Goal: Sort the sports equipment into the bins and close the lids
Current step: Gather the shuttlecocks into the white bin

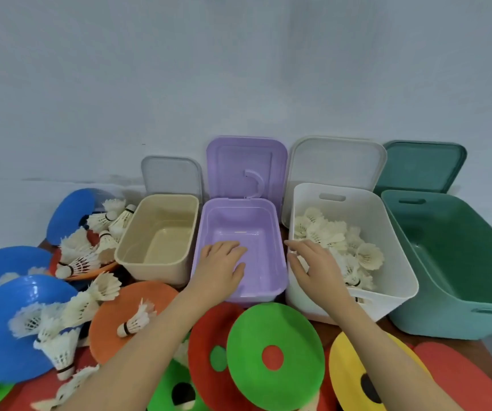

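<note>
Reaching forward with both hands empty: my left hand, fingers relaxed, hovers over the purple bin; my right hand, fingers spread loose, is at the near-left rim of the white bin, which holds shuttlecocks. All four bins line the table's far edge, lids up. More loose shuttlecocks and flat discs crowd the near and left edges.

**Figure: Arrangement of bins and equipment**

We saw four bins in a row, lids upright behind them. Shuttlecocks lay in the third bin from the left; discs lay before the row, loose shuttlecocks to its left.
</note>
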A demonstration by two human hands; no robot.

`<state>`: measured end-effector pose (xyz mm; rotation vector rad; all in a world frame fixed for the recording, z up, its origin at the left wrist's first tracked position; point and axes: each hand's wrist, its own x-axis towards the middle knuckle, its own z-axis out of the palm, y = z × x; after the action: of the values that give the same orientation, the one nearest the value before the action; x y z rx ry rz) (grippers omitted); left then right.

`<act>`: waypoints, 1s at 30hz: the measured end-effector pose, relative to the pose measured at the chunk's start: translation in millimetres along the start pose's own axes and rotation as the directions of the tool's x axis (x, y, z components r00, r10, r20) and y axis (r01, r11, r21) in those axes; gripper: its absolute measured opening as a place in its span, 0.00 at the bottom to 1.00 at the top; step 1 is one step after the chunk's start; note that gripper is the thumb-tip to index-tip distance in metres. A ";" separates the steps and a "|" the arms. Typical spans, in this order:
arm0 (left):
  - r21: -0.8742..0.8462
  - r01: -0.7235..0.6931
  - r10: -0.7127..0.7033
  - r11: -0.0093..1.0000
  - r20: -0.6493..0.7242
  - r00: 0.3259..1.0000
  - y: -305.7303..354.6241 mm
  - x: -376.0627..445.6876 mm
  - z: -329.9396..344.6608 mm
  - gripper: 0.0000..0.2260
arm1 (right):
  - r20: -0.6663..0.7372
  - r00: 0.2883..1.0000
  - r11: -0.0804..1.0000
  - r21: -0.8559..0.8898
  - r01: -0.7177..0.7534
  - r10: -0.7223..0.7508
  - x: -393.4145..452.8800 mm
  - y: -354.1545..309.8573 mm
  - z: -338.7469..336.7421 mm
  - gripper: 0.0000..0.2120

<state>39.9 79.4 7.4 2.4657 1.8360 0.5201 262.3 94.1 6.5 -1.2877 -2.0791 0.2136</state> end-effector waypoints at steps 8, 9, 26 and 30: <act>-0.085 0.156 -0.155 0.984 0.015 0.988 -102.8 -82.9 -24.6 0.24 | 0.024 0.995 0.985 0.147 0.087 -0.092 3.0 -97.6 71.0 0.18; -0.081 0.176 -0.175 0.981 0.010 0.984 -116.0 -93.9 -26.6 0.22 | 0.043 0.995 0.984 0.153 0.087 -0.094 1.7 -110.9 82.2 0.18; 0.062 0.412 -0.416 0.909 0.198 0.888 -252.2 -197.8 -34.0 0.36 | 0.417 0.887 0.980 -0.110 -0.168 0.199 -12.8 -225.3 229.9 0.16; 0.051 0.379 -0.382 0.924 0.129 0.915 -256.1 -195.6 -30.1 0.34 | 0.357 0.916 0.981 -0.001 -0.196 0.183 -20.1 -230.2 227.5 0.11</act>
<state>-255.0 -30.5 -68.2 2.0128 2.1941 0.2990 -41.1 8.3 -68.9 -1.5211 -2.2309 0.6080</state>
